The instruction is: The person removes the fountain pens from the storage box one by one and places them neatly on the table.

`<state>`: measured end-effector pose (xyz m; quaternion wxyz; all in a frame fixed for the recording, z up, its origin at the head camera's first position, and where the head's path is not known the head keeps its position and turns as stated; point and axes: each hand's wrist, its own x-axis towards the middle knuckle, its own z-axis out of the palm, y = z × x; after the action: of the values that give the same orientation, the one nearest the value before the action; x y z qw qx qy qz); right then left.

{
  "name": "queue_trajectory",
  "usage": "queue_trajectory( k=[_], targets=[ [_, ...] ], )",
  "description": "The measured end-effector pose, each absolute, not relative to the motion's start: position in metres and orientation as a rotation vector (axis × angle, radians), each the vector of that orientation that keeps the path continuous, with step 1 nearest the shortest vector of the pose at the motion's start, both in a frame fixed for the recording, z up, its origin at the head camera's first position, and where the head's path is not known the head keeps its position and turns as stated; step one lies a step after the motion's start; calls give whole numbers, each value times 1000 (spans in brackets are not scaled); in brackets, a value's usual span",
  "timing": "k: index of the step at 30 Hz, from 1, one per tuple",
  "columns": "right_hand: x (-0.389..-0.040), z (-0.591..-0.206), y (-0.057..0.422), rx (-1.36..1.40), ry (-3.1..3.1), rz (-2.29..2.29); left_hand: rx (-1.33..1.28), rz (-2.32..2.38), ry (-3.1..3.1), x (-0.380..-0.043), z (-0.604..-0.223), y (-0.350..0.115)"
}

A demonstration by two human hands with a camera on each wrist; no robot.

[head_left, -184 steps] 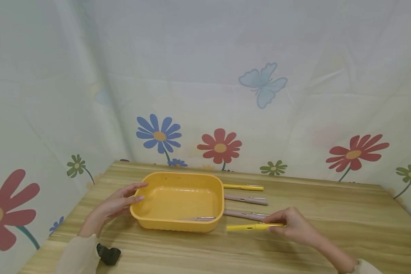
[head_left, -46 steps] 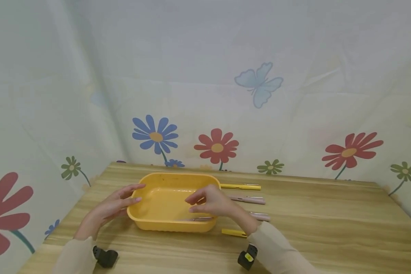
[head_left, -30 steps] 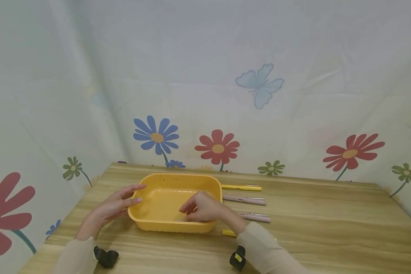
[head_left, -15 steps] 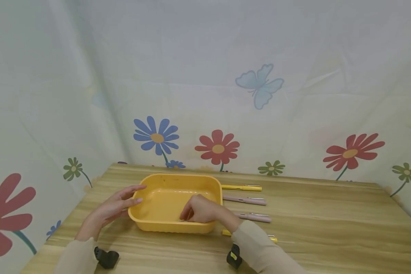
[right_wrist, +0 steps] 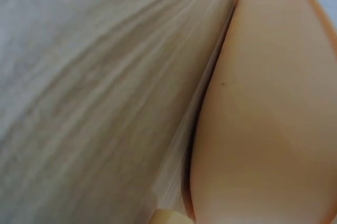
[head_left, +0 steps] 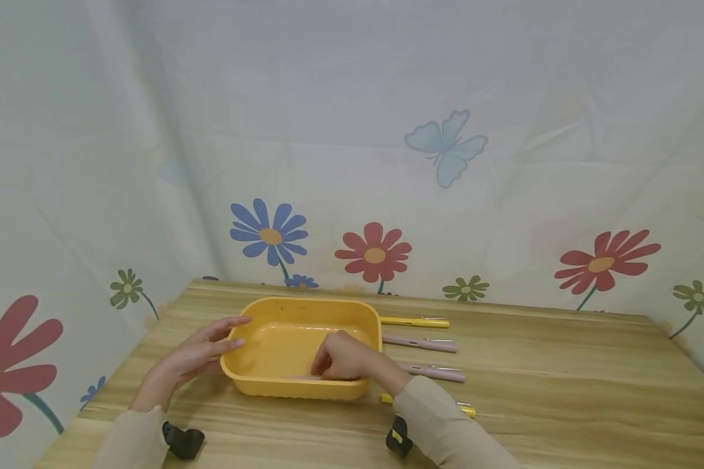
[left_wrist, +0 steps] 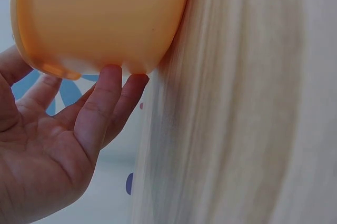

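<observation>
The yellow plastic basin (head_left: 300,389) stands on the wooden table. My left hand (head_left: 196,352) holds its left end, thumb over the rim and other fingers against the outer wall, as the left wrist view shows. Inside, near the front wall, my right hand (head_left: 346,357) curls its fingers round a pinkish pen (head_left: 301,377); most of that pen is hidden by the hand and the rim. On the table right of the basin lie a yellow pen (head_left: 416,322), a pinkish pen (head_left: 422,343), another pinkish pen (head_left: 437,372) and a second yellow pen (head_left: 467,411), partly under the right forearm.
A black wrist camera (head_left: 183,441) is on the left wrist and another (head_left: 399,438) on the right. Wood-grain table top (head_left: 551,378) stretches to the right. Behind it hangs a flower-printed curtain (head_left: 504,215).
The right hand has laid the yellow pen down beside the basin, moved left into the basin and taken hold of the pinkish pen there. My left hand keeps its place on the rim.
</observation>
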<state>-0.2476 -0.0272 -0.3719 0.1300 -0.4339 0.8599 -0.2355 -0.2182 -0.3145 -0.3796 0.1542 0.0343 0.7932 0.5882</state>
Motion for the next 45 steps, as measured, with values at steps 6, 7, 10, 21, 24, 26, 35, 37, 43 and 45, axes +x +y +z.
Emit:
queue_trajectory(
  k=[6,7,10,21,24,26,35,37,43,45],
  targets=[
    [-251,-373,-26,-1168,2522,-728,77,1687,2272,-219,-382,-315],
    [-252,-373,-26,-1163,2525,-732,69,1691,2273,-219,-382,-315],
    [-253,-372,-24,-1162,2536,-733,81,1694,2272,-219,-382,-316],
    [-250,-362,-20,-1263,2668,-440,84,1701,2257,-218,-380,-315],
    [-249,-362,-20,-1235,2684,-402,102,1703,2253,-218,-379,-314],
    [-249,-362,-20,-1194,2691,-399,105,1709,2246,-218,-379,-314],
    [-248,-363,-21,-1181,2737,-381,118,1725,2237,-218,-379,-316],
    [-249,-363,-20,-1199,2730,-416,117,1723,2238,-218,-380,-316],
    [-249,-363,-17,-1282,2665,-596,114,1729,2236,-217,-379,-315],
    [-249,-363,-17,-1309,2657,-640,107,1728,2236,-217,-379,-315]
  ],
)
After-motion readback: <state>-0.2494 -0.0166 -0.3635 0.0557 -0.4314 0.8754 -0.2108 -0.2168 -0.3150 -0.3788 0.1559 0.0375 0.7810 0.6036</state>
